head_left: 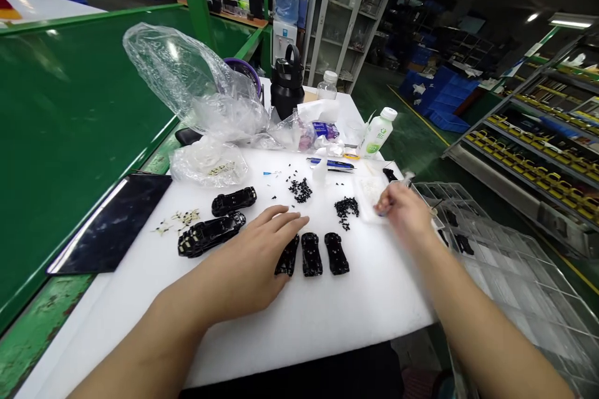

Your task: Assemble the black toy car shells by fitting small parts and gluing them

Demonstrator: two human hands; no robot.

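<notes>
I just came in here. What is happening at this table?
A person is working at a white foam sheet. The left hand lies open on the foam, beside three black toy car bodies in a row. The right hand, blurred, is over a small white tray, near a pile of tiny black pieces. I cannot tell whether it holds anything.

The left hand [238, 268] is resting on a white foam sheet [327, 330], its fingers just beside three black model car bodies [312, 254]. The blurred right hand [405, 212] is hovering at a small white tray [367, 196], a heap of tiny black parts [346, 211] lying just left of it.
</notes>
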